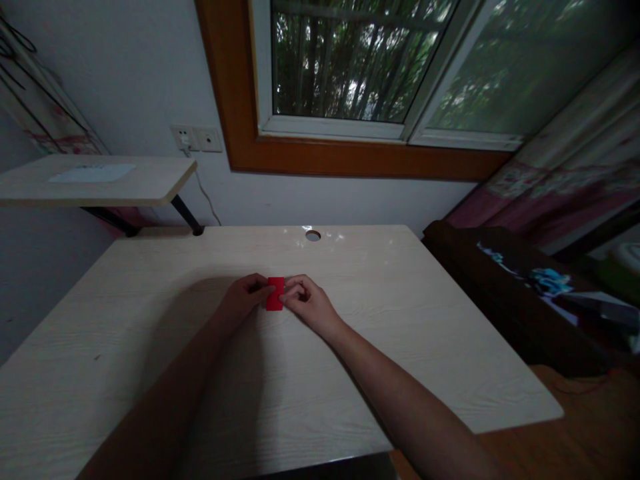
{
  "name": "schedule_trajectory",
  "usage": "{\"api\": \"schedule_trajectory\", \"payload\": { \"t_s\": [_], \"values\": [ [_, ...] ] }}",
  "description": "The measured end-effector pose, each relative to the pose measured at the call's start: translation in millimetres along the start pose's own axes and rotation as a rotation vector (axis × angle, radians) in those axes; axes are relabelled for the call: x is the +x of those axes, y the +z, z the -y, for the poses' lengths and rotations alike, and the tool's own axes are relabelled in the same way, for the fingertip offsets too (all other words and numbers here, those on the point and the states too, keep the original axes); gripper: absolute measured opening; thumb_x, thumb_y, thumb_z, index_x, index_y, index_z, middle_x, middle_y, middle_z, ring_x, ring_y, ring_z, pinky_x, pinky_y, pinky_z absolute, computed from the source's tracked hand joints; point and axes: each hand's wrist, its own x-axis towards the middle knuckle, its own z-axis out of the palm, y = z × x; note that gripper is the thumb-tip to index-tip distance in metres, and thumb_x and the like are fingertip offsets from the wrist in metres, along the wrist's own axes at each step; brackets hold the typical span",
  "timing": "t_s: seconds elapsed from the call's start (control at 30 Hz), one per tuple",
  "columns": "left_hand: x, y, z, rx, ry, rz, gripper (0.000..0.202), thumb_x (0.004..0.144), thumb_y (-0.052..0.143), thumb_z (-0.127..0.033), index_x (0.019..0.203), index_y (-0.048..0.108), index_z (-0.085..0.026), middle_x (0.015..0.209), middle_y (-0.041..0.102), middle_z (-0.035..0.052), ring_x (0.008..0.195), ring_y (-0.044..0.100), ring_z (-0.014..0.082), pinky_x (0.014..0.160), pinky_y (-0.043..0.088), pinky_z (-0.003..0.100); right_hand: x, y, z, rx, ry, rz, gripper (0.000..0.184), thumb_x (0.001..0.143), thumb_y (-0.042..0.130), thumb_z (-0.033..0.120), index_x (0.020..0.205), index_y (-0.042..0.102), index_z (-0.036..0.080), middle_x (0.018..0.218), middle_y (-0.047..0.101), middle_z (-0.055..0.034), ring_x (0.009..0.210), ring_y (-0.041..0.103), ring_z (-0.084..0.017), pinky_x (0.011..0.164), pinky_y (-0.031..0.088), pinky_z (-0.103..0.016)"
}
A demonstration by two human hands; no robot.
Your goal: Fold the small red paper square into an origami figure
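Note:
A small flat red rectangle (275,301), like a piece of paper or card, is between my two hands over the middle of the desk (400,333). My left hand (244,297) pinches its left edge, the thumb lying across the front. On the opposite side, my right hand (309,300) has its thumb and fingertips closed at the right edge. The long side of the red piece runs away from me. Whether it rests on the desktop or is held slightly above it, I cannot tell.
A raised shelf (165,190) on black legs stands at the desk's back left, with a white sheet (93,173) on it. A round cable hole (313,236) lies near the back edge. Right of the desk is dark furniture (500,300) with items on it.

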Motion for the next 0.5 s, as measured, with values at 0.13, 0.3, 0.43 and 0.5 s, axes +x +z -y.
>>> {"api": "schedule_trajectory", "payload": {
  "t_s": [0.13, 0.3, 0.43, 0.5],
  "values": [
    [-0.5, 1.3, -1.2, 0.075, 0.028, 0.035, 0.025, 0.074, 0.071, -0.04, 0.077, 0.067, -0.016, 0.07, 0.066, -0.0005, 0.066, 0.058, 0.015, 0.065, 0.043, 0.025, 1.4, -0.5, 0.0, -0.039, 0.003, -0.03, 0.023, 0.08, 0.07, 0.042, 0.087, 0.066, 0.021, 0.076, 0.065, 0.0005, 0.069, 0.059, -0.014, 0.065, 0.045, -0.026],
    [0.5, 1.8, 0.8, 0.105, 0.03, 0.065, 0.023, 0.074, 0.072, -0.039, 0.078, 0.068, -0.017, 0.071, 0.067, -0.0005, 0.067, 0.06, 0.0153, 0.067, 0.045, 0.026, 3.0, -2.5, -5.5, -0.023, 0.008, -0.017, 0.024, 0.08, 0.07, 0.044, 0.083, 0.067, 0.02, 0.076, 0.066, 0.0004, 0.068, 0.059, -0.014, 0.066, 0.045, -0.026],
    [0.8, 2.7, 1.6, 0.066, 0.017, 0.056, 0.023, 0.075, 0.072, -0.038, 0.083, 0.069, -0.016, 0.073, 0.068, 0.0006, 0.067, 0.06, 0.0153, 0.066, 0.045, 0.026, 2.6, -2.9, -3.2, -0.014, 0.027, -0.014, 0.026, 0.079, 0.07, 0.046, 0.082, 0.066, 0.021, 0.075, 0.066, 0.0005, 0.067, 0.058, -0.014, 0.065, 0.045, -0.026],
    [0.2, 4.0, 0.8, 0.04, 0.026, 0.042, 0.027, 0.075, 0.073, -0.038, 0.091, 0.069, -0.016, 0.077, 0.069, 0.0016, 0.069, 0.061, 0.0155, 0.067, 0.046, 0.026, 2.3, -2.4, -0.7, -0.008, 0.033, -0.016, 0.027, 0.079, 0.07, 0.047, 0.081, 0.066, 0.02, 0.073, 0.065, 0.0009, 0.065, 0.058, -0.013, 0.064, 0.045, -0.025]
  ]
}}
